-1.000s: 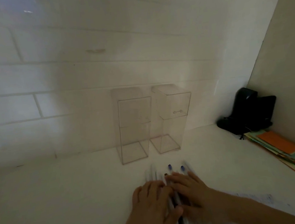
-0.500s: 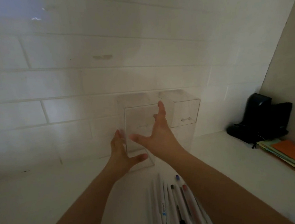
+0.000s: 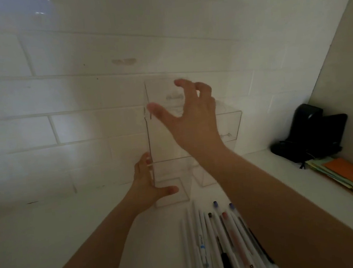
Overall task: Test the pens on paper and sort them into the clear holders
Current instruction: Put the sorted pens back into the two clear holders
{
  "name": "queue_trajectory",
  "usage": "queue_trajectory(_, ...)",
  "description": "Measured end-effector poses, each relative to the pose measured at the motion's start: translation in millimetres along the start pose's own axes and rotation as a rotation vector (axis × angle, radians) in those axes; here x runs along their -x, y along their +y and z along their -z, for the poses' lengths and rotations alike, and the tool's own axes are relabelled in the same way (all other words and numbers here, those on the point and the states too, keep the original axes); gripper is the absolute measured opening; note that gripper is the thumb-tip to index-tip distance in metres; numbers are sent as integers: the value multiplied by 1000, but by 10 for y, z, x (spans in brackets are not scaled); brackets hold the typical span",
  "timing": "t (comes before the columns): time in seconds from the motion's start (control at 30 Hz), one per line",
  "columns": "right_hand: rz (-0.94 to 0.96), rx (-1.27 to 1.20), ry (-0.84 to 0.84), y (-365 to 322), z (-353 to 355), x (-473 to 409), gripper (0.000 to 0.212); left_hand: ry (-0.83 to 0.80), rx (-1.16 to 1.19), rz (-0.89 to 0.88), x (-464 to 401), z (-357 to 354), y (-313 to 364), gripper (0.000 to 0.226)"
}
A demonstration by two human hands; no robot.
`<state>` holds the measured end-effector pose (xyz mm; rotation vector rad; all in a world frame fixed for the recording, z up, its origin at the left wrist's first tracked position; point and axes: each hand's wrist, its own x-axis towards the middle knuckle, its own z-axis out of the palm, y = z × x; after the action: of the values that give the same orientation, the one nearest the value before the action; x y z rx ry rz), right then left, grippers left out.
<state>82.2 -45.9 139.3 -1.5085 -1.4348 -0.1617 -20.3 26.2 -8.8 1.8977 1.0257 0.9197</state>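
On the white table [image 3: 52, 241], my hands have left the pens [image 3: 218, 237]; left hand [image 3: 148, 185] grips the near holder [image 3: 164, 147], right hand [image 3: 191, 119] spreads open above.

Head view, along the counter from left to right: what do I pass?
Left hand gripping the near clear acrylic holder → second clear acrylic holder → black device in the corner → stack of coloured paper, orange on top.

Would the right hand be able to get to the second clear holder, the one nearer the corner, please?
Probably yes: the right hand is spread at the top of the near clear holder, holding nothing, and the second holder stands just beside it with nothing between.
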Motion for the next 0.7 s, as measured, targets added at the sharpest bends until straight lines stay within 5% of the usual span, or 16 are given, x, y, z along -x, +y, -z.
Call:
queue_trajectory(0.23,-1,-28,-118,-9,95,-576,63,-53,2,-21,145,2,26,121)
queue_trajectory(0.4,-50,-53,-310,166,132,-628,78,-52,-64,-11,189,0,41,123)
queue_trajectory(0.53,-65,-85,-58,533,358,-378,91,45,-110,-23,254,32,105,128)
queue_trajectory(0.7,-375,-62,-55,1126,381,88,134,404,-156,-397,400,69,411,63)
